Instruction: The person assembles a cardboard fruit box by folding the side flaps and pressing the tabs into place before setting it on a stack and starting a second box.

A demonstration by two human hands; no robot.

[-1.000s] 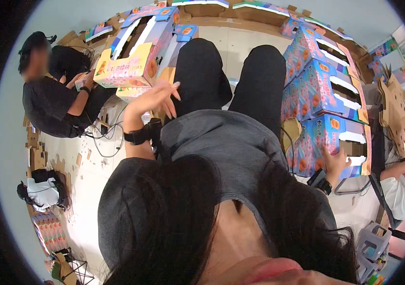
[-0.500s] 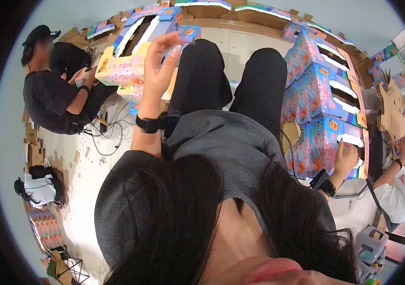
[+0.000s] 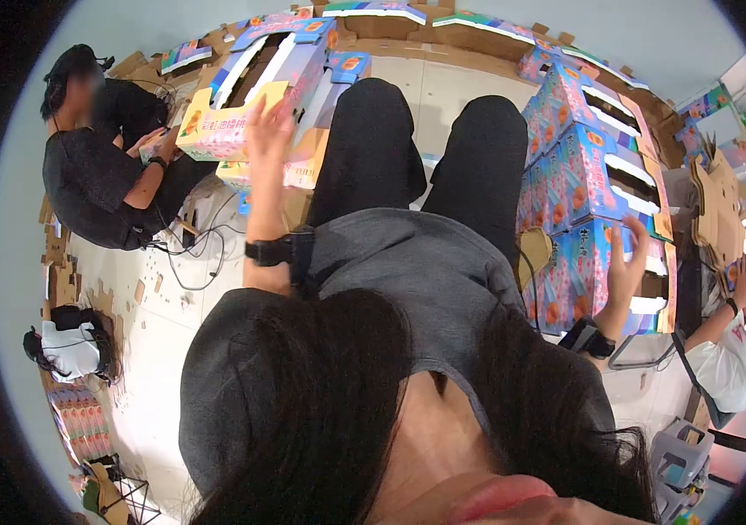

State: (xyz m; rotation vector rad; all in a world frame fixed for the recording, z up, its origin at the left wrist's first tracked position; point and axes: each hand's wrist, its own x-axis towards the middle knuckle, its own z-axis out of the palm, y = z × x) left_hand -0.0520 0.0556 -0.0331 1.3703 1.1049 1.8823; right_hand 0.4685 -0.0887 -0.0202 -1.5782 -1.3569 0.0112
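Note:
My left hand (image 3: 269, 138), slightly blurred, overlaps the front of a yellow and pink printed carton (image 3: 220, 131), its fingers apart. That carton is on top of another yellow carton (image 3: 298, 171), and beside it a blue and purple carton (image 3: 303, 66) has a long opening in its top. My right hand (image 3: 625, 267) is raised at the nearest blue and pink carton (image 3: 587, 254) of a stack on my right, thumb and fingers spread and holding nothing. White flaps edge the dark opening in that carton.
Other blue cartons (image 3: 591, 171) stand in a row beyond my right hand. A person (image 3: 97, 175) in black sits at the left holding a small box; another in white (image 3: 727, 367) is at the right. Cables (image 3: 211, 254) and cardboard scraps lie on the floor.
My left hand has come down and left onto the yellow carton's front. My right hand has lifted off the carton's top flap and its fingers have spread.

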